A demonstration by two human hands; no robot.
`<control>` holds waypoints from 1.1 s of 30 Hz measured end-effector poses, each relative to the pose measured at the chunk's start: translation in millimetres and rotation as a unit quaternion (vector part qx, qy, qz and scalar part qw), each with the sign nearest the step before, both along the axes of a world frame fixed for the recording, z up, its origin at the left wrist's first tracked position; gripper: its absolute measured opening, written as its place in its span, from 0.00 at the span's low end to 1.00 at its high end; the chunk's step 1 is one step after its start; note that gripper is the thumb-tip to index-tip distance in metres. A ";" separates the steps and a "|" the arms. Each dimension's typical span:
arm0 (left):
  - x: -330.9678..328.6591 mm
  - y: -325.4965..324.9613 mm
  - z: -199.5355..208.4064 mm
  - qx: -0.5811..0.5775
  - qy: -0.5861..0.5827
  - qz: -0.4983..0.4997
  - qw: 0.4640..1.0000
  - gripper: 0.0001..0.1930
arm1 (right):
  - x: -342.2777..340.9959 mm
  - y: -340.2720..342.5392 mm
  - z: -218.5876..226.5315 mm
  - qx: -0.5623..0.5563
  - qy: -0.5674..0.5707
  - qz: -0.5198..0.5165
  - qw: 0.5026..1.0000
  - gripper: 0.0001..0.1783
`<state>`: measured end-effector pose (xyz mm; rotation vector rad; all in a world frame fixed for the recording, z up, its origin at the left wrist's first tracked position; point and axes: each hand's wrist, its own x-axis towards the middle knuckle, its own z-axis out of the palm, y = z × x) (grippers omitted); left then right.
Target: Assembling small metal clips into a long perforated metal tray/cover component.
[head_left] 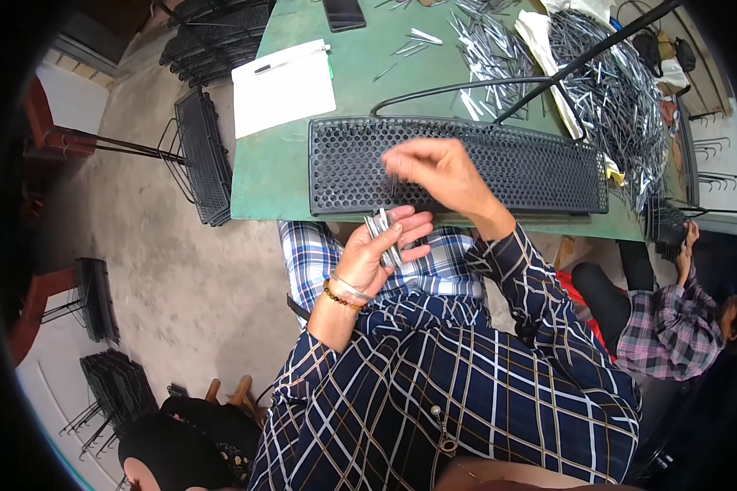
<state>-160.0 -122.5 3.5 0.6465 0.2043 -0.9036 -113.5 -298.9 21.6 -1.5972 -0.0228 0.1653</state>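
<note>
My left hand [373, 250] is palm up at the table's front edge, thumb closed over a small bundle of short silvery metal rods [382, 237]. Over the black perforated metal rack [516, 164], my right hand [442, 173] has thumb and fingers pinched together, with the fingertips smeared by motion. A thin dark sliver shows just below that pinch; whether the fingers hold it is unclear. The long rack lies along the front of the green table [274, 176], its rows of round holes facing up. A bent black wire handle [458, 85] rises from its far side.
Loose metal rods [487, 53] lie scattered at the back, beside a large heaped sack of rods [606, 90]. White paper with a pen [282, 90] and a phone [344, 14] are at left. More racks [201, 155] stand on the floor. A co-worker [671, 327] sits at right.
</note>
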 end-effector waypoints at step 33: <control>3.2 14.1 9.7 0.002 -0.027 0.007 1.000 0.17 | -7.8 15.1 -2.0 -0.038 0.015 0.106 0.993 0.11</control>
